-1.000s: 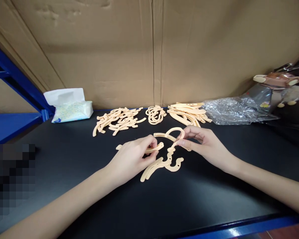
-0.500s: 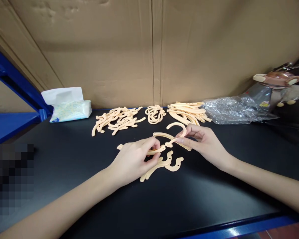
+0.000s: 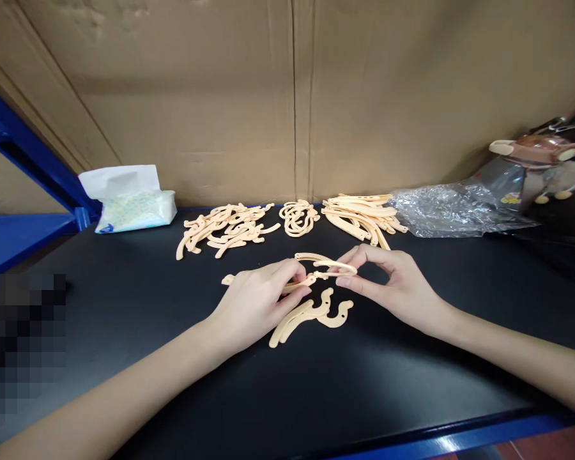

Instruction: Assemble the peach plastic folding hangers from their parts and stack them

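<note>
Left hand (image 3: 259, 300) of mine, in the head view, pinches a long piece (image 3: 307, 281) at the middle of the frame. Just right of it, my right hand (image 3: 395, 275) pinches a hook (image 3: 347, 266). Their ends seem to meet, but I can't tell if they are joined. Curvy pieces (image 3: 333, 321) lie loose just below. Near the middle, higher up, wait three piles of loose bits: curvy bits (image 3: 206, 223), hooks (image 3: 297, 214) and long bits (image 3: 359, 206).

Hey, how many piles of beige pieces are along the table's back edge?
3: the wide pile at left, the small pile in the middle, the strip pile at right.
</note>
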Tool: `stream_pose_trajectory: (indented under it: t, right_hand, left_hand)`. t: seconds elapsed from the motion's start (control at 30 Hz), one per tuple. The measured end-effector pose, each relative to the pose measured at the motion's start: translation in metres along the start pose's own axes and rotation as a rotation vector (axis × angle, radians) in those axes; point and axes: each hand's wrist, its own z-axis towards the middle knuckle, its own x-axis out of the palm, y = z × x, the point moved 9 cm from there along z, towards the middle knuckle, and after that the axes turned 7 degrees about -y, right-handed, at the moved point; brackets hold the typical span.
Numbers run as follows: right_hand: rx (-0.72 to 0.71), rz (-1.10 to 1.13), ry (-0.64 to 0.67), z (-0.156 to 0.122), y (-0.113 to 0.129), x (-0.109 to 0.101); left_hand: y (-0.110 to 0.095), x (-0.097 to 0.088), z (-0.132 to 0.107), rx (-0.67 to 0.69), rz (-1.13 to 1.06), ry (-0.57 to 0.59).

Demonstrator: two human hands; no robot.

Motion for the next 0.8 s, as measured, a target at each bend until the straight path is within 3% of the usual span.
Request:
stream_pose_trajectory:
  t: [0.4,0.57,0.8]
  right_hand:
    - [-0.046,-0.124,0.009,0.0,-0.002,0.003]
    - [-0.157,-0.216,0.071,-0.005,0.009,0.015]
    - [-0.107,-0.131,-0.146,-0.004,0.009,-0.011]
  left_hand:
    - [-0.01,0.003,-0.003,0.136,0.034,-0.019]
    - [-0.02,0.001,-0.001,0.228,0.055,-0.039]
    - [-0.008,0.002,-0.001,0.103,-0.028,-0.024]
